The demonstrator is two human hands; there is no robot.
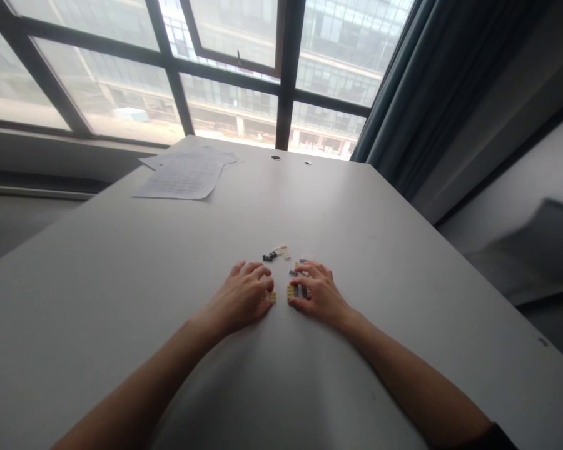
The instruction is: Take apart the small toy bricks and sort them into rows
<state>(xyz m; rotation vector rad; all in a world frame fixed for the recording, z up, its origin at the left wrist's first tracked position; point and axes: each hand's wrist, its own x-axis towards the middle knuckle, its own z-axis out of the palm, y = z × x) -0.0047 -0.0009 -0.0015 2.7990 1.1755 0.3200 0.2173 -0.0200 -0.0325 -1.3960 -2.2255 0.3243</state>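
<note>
Small building bricks lie between my two hands on the white table [169, 281]. My left hand [244, 297] is closed, thumb and fingers curled round a pale yellow brick piece [273, 296] that they mostly cover. Opposite it, my right hand [323, 294] pinches a block of yellow and grey bricks [290, 292], thumb at the near side and fingers over the far side. A loose grey brick [293, 272] sits just off the right fingertips. Further grey and yellow pieces are partly hidden under that hand.
Beyond my hands lie several black bricks [269, 257] and a cluster of cream-white bricks [283, 251]. Printed paper sheets [178, 178] rest at the table's far left. A round cable hole [276, 157] is near the back edge, before the window. A dark blue curtain [403, 112] hangs at right.
</note>
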